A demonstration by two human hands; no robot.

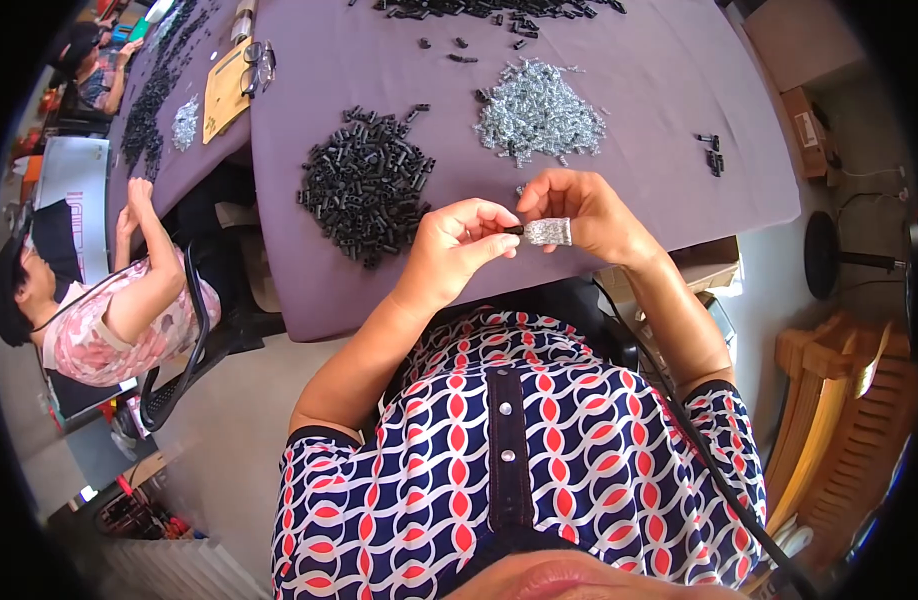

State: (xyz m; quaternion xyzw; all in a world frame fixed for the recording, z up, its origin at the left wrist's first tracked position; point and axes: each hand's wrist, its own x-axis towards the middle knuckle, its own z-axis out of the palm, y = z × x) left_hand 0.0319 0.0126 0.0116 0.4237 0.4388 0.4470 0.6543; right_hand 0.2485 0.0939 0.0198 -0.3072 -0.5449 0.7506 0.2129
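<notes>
While two piles (367, 185) lie nearby, the left hand (451, 245) pinches one black piece (515, 230), the right hand (597, 218) perhaps too.

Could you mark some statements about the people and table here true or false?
The left hand holds nothing. False: its grip pinches a small black tubular piece.
A heap of small, black, plastic-looking pieces lies left of a heap of small, clear, glittering pieces. True.
The smooth fabric tablecloth is yellow. False: it is dull purple.
Dark-framed eyeglasses lie at the edge of a flat, tan, paper-like rectangle. True.
The seated person in a pink floral top is at the picture's right. False: at its left.
</notes>
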